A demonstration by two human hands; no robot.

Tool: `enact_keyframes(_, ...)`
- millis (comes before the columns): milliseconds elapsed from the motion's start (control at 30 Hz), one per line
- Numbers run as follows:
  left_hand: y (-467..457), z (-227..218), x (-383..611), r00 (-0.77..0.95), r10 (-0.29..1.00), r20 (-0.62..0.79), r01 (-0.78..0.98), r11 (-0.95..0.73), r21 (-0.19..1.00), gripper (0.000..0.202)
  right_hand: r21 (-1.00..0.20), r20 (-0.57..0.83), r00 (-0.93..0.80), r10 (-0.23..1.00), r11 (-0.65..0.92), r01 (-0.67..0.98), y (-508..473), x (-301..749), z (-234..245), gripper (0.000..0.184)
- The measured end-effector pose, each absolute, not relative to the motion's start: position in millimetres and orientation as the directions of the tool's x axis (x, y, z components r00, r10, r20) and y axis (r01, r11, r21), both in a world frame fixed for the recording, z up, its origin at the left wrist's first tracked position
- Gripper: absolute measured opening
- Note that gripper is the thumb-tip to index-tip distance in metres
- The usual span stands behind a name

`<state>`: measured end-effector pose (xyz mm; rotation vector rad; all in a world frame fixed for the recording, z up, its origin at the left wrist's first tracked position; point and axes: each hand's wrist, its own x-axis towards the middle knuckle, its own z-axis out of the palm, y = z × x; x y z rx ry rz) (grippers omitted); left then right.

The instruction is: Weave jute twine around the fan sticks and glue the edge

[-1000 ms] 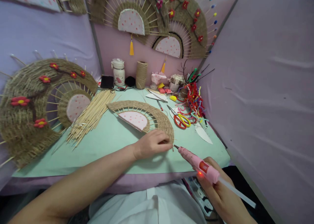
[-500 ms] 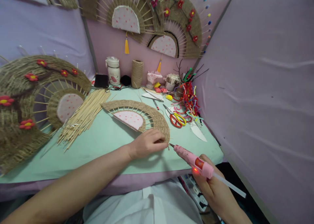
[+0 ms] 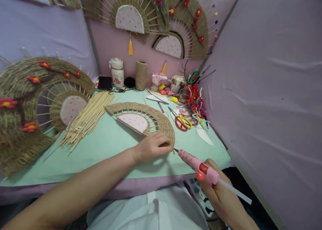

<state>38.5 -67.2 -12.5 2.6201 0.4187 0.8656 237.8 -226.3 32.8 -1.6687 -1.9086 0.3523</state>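
A half-woven twine fan point(image 3: 151, 113) with a pink dotted centre lies on the green table top point(image 3: 108, 146). My left hand point(image 3: 151, 146) rests on the fan's near right end, fingers pinched together on the woven edge. My right hand point(image 3: 218, 193) grips a pink glue gun point(image 3: 201, 166) with a lit red lamp and a clear glue stick out the back. The gun's metal tip sits right at the fan's end, beside my left fingertips.
A bundle of bamboo sticks point(image 3: 88, 117) lies left of the fan. A finished fan with red flowers point(image 3: 32, 105) leans at the far left. Red and yellow scissors point(image 3: 182, 121), pipe cleaners point(image 3: 197, 102), a twine spool point(image 3: 141, 75) and a jar point(image 3: 117, 73) stand at the back.
The glue gun's tip has edged closer to the fan's end. My left hand keeps its pinch on the woven edge. The view has shifted slightly.
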Motion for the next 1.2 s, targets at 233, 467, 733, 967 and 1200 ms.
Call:
enact_keyframes(233,-66.3,-12.5,38.5,0.778,0.357,0.517,0.164,-0.910,0.382,0.023,-0.526,0.275,-0.074,0.959,0.214,0.823,-226.4,241.8,29.4,0.032)
enact_keyframes(467,-65.7,-13.9,38.3,0.781,0.356,0.514,0.163,-0.910,0.382,0.021,-0.570,0.214,-0.078,0.974,0.189,0.800,-228.9,241.8,30.8,0.035)
enact_keyframes(733,-66.1,-15.0,38.2,0.771,0.371,0.518,0.168,-0.902,0.397,0.021,-0.523,0.258,-0.083,0.963,0.212,0.825,-226.6,239.6,30.0,0.035)
enact_keyframes(967,-66.5,-14.5,38.1,0.768,0.387,0.510,0.168,-0.890,0.423,0.021,-0.458,0.285,-0.110,0.952,0.236,0.857,-227.8,243.1,24.1,0.035)
enact_keyframes(1200,-66.1,-15.1,38.1,0.767,0.366,0.527,0.167,-0.907,0.387,0.022,-0.447,0.272,-0.114,0.956,0.231,0.864,-231.0,246.1,24.3,0.037)
